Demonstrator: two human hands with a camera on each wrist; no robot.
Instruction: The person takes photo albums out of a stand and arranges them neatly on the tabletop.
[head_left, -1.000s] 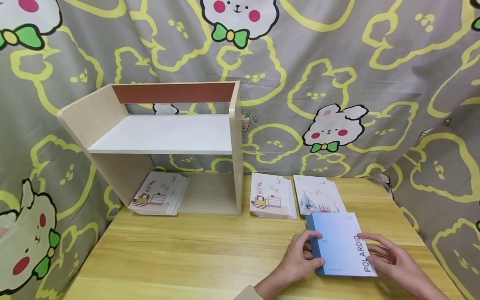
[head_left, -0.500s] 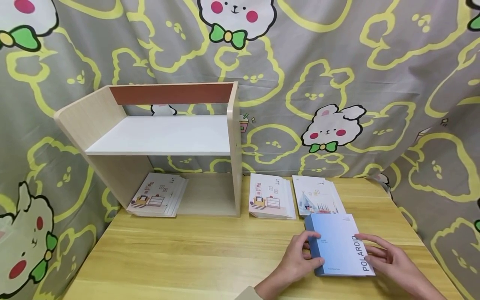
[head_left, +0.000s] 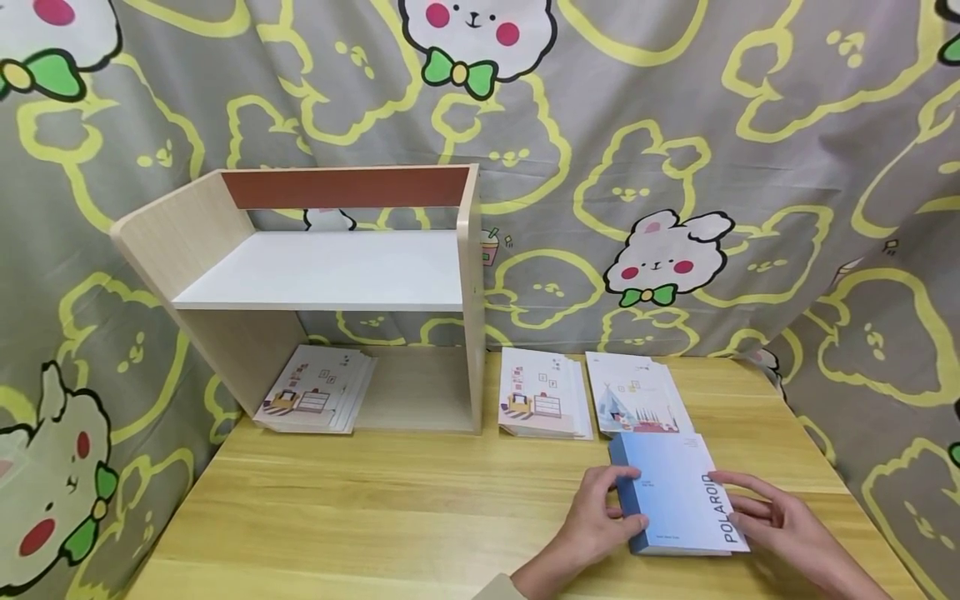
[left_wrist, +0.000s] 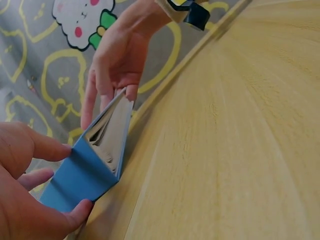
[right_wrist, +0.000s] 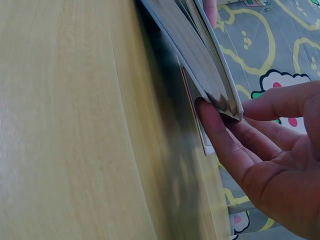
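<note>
Both hands hold a blue album-like book [head_left: 678, 492] marked POLAROID near the right front of the table. At its spine is my left hand [head_left: 596, 512], with the index finger and thumb gripping the spine's two edges. My right hand [head_left: 787, 525] pinches the opposite edge between thumb and fingers. In the left wrist view the blue spine [left_wrist: 82, 175] faces the camera, and the covers taper toward the right hand. Thick page edges [right_wrist: 195, 42] show between the covers in the right wrist view, partly spread.
A wooden shelf unit [head_left: 472, 333] stands at the back left, with a stack of picture booklets [head_left: 318, 387] on its lower level. Two further booklet stacks, one with a room drawing [head_left: 540, 392] and one with a tent drawing [head_left: 637, 392], lie right of it. A patterned curtain hangs behind.
The book has tilted and come slightly nearer to me, so its front page edge shows a little more. Both hands keep their hold on it.
</note>
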